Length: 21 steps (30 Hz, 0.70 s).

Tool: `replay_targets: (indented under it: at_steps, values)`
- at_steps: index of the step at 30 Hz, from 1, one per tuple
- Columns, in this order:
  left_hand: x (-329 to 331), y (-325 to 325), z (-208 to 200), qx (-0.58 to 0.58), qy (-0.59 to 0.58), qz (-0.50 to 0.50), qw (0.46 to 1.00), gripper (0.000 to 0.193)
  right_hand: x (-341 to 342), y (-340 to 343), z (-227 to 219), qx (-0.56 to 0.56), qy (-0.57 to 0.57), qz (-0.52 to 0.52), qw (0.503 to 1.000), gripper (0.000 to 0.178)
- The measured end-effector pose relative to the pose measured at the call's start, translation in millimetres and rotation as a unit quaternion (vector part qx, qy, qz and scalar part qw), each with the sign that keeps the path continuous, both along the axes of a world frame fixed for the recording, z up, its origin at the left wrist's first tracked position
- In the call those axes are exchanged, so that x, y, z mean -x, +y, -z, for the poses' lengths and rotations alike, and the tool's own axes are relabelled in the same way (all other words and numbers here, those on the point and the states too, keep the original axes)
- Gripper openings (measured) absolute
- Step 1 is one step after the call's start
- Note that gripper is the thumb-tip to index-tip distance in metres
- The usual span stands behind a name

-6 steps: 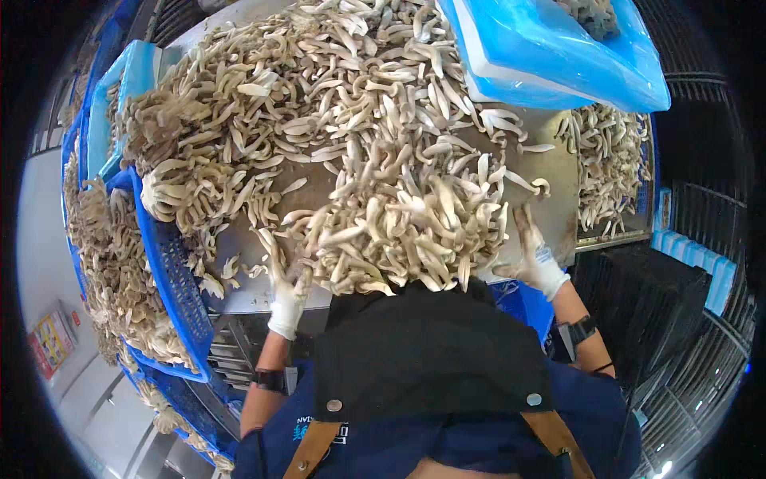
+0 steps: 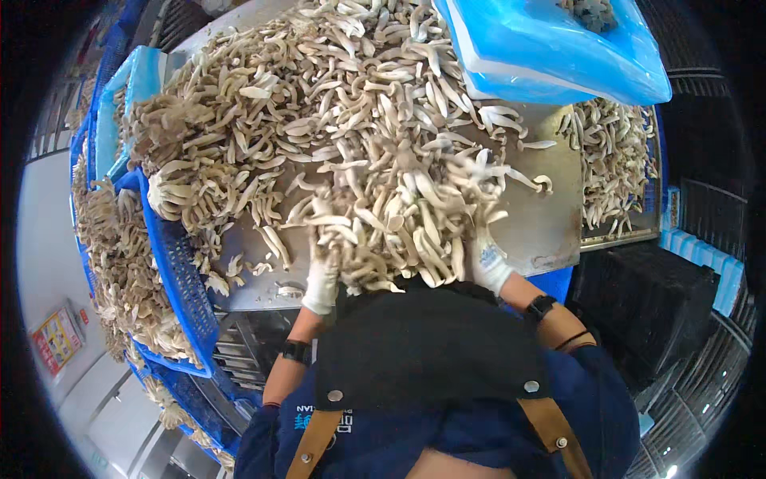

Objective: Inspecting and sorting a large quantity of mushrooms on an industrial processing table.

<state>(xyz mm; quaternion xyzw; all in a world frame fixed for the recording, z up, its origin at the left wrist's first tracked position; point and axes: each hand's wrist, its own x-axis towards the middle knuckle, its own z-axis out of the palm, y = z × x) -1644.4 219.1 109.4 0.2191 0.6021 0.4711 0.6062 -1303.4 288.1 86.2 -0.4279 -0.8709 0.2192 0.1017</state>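
Observation:
A large heap of pale brown, long-stemmed mushrooms (image 2: pixel 399 203) covers the metal table (image 2: pixel 535 231) in front of me. My left hand (image 2: pixel 323 275), in a white glove, presses against the heap's near left side. My right hand (image 2: pixel 488 259), gloved the same way, lies against the near right side. Fingers of both hands point away from me, stretched along the mushrooms, and their tips are partly hidden among them. Between the hands the mushrooms are bunched up close to my black apron (image 2: pixel 431 343). Neither hand is closed round a mushroom that I can make out.
Blue crates (image 2: pixel 177 271) of mushroom clusters line the left side, with a light blue box (image 2: pixel 144 76) behind. A blue plastic-lined box (image 2: pixel 550 68) stands at the far right. Beside it is a tray of mushrooms (image 2: pixel 610 168). Dark stacked crates (image 2: pixel 650 299) stand at the right.
Both hands have moved inward, from apart at the heap's sides to against it. The near mushrooms have been squeezed into a narrower bunch, some blurred by motion.

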Motion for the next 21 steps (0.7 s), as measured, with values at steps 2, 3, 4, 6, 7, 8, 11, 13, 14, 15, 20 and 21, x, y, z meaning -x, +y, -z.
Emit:
replay_targets:
  at_steps: [2, 3, 4, 6, 7, 8, 11, 13, 14, 15, 20, 21]
  values:
    - [0.8, 25.6, 5.9, -0.069, 0.024, 0.079, 0.994, 0.079, 37.5, 27.9, -42.1, 0.137, 0.163, 0.014, 0.977, 0.083]
    - [-2.4, 40.8, -16.0, 0.008, -0.06, 0.077, 0.995, 0.087, 49.4, 41.2, -66.9, 0.23, 0.24, 0.023, 0.943, 0.077]
    - [-18.7, 56.2, -40.2, -0.028, -0.092, 0.066, 0.993, 0.09, 48.6, 53.6, -51.5, 0.182, 0.278, 0.001, 0.943, 0.079]
    - [-34.9, 86.2, -71.0, -0.082, -0.112, 0.087, 0.986, 0.096, 58.0, 78.2, -55.4, 0.07, 0.292, -0.022, 0.954, 0.084]
    - [-36.5, 99.3, -79.8, -0.1, -0.101, 0.125, 0.982, 0.099, 67.2, 88.8, -81.6, 0.005, 0.266, -0.016, 0.964, 0.086]
    - [-38.4, 111.0, -95.7, -0.078, -0.096, 0.134, 0.983, 0.093, 67.3, 98.5, -90.5, 0.036, 0.258, -0.017, 0.965, 0.09]
    - [-28.3, 137.5, -120.2, -0.108, 0.1, 0.219, 0.965, 0.08, 65.3, 130.6, -117.0, 0.097, 0.198, -0.045, 0.974, 0.095]
    - [-14.6, 147.4, -130.1, -0.179, 0.248, 0.266, 0.914, 0.074, 49.0, 147.2, -129.8, 0.106, 0.093, -0.045, 0.989, 0.094]
    - [-0.5, 148.5, -123.2, -0.143, 0.264, 0.258, 0.918, 0.07, 36.8, 159.3, -137.8, 0.222, 0.135, -0.041, 0.965, 0.093]
    - [15.2, 150.8, -109.7, -0.107, 0.281, 0.249, 0.921, 0.067, 23.2, 173.2, -138.7, 0.335, 0.176, -0.037, 0.925, 0.092]
    - [45.9, 203.1, 0.6, -0.259, 0.406, 0.304, 0.822, 0.06, -9.9, 228.7, 17.7, 0.337, 0.284, 0.093, 0.893, 0.057]
    - [28.3, 216.3, 15.7, -0.238, 0.215, 0.284, 0.903, 0.061, -1.6, 233.8, 31.3, 0.333, 0.353, 0.072, 0.871, 0.046]
